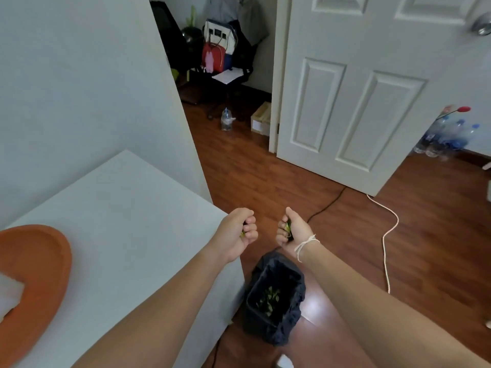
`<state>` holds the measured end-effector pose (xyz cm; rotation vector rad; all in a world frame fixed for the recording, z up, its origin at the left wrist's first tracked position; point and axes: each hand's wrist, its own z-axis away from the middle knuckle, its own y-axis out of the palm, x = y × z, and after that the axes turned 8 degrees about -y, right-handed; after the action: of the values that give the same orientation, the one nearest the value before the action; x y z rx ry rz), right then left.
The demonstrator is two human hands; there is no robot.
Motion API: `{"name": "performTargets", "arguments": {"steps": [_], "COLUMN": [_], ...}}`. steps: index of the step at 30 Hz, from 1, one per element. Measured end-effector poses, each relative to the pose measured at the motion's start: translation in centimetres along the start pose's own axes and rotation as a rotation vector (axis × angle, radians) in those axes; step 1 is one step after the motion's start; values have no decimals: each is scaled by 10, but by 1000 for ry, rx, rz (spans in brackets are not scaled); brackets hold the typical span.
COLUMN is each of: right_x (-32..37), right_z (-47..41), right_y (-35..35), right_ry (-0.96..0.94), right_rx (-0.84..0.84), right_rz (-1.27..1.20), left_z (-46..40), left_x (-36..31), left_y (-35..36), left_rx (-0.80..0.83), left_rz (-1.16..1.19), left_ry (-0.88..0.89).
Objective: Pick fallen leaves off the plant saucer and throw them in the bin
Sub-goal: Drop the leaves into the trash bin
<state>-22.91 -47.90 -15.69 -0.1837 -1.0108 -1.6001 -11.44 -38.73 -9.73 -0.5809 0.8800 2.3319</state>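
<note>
Above the bin (276,296), you held both hands out past the table (127,208) corner. Your left hand (235,235) was curled into a fist beyond the table edge, with a sliver of green leaf (242,233) showing between the closed fingers. Your right hand (292,229), a white string (305,244) tied at its wrist, was likewise closed, its fingers wrapped around a bunch of green leaves (288,226). Below and between the two hands, the bin stood on the wood floor (265,176) against the table side, lined with a black bag and already holding a small heap of leaves (269,298). Left of the bin, the orange saucer (39,261) lay on the table top, well apart from both hands.
</note>
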Motion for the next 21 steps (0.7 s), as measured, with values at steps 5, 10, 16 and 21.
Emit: {"name": "performTargets", "arguments": {"steps": [5,10,16,21], "right_x": [-14,-43,-86,-118], "right_z": [-13,-21,-37,-63], "right_y": [-20,-41,-75,-105], "right_ry": [6,31,122,178], "right_rx": [-110,-267,-421,-486], "right_rz": [42,57,-1,-43], "left_z": [-27,-57,-103,-147], "left_x": [10,33,74,113], "left_y": [0,-15,-33,-51], "left_rx": [4,-28,-157,-228], "left_rz": [-58,-222,-205,-174], "left_ry": [-118,-221,-341,-413]}}
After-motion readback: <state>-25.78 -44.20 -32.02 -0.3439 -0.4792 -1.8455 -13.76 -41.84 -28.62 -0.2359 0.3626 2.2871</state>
